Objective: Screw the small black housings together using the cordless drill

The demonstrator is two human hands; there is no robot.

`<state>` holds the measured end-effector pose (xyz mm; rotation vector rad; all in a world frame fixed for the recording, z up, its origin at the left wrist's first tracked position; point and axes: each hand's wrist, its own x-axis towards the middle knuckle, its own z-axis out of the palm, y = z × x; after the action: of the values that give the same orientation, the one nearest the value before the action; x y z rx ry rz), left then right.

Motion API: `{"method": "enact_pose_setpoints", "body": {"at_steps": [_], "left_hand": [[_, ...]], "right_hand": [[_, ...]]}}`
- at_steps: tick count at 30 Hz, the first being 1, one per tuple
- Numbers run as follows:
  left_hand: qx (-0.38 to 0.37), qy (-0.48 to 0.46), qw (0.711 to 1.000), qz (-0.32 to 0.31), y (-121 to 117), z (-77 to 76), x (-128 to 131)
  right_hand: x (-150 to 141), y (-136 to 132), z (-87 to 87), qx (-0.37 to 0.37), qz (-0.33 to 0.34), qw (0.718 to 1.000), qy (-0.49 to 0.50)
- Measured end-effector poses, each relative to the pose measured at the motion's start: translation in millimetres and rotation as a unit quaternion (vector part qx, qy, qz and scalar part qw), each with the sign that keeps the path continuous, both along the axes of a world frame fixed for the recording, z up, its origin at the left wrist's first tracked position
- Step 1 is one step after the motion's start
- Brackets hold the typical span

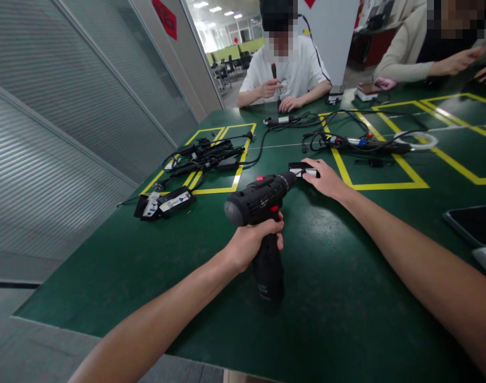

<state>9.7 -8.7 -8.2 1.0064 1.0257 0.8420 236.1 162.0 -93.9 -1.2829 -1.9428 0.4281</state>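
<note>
My left hand [248, 244] is wrapped around the grip of a black cordless drill [254, 202] with red switches. The drill stands nearly upright, and its chuck points forward and to the right. Just past the chuck, my right hand [326, 180] holds a small black box with a white label [297, 166] on the table, fingers over its right end. The drill's tip overlaps the near side of this box; I cannot tell whether the two touch. Part of the box is hidden behind the drill and my fingers.
Black adapters with cables [211, 157] lie piled at the left, near labelled black pieces [163, 205]. Tangled cables and tools [354, 142] lie at the right on the green table [179, 266]. A person opposite holds a screwdriver [273, 70]; another person sits at far right.
</note>
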Motion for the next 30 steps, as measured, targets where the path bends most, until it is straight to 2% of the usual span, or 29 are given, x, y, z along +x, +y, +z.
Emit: {"method": "enact_pose_setpoints", "body": {"at_steps": [14, 30], "left_hand": [[0.012, 0.02, 1.0, -0.006, -0.7, 4.0, 1.8], [0.013, 0.033, 0.999, -0.006, -1.3, 5.5, 2.4]], "right_hand": [[-0.8, -3.9, 5.0, -0.01, 0.004, 1.0, -0.005], [-0.9, -1.0, 2.5, 0.008, 0.005, 1.0, 0.001]]}}
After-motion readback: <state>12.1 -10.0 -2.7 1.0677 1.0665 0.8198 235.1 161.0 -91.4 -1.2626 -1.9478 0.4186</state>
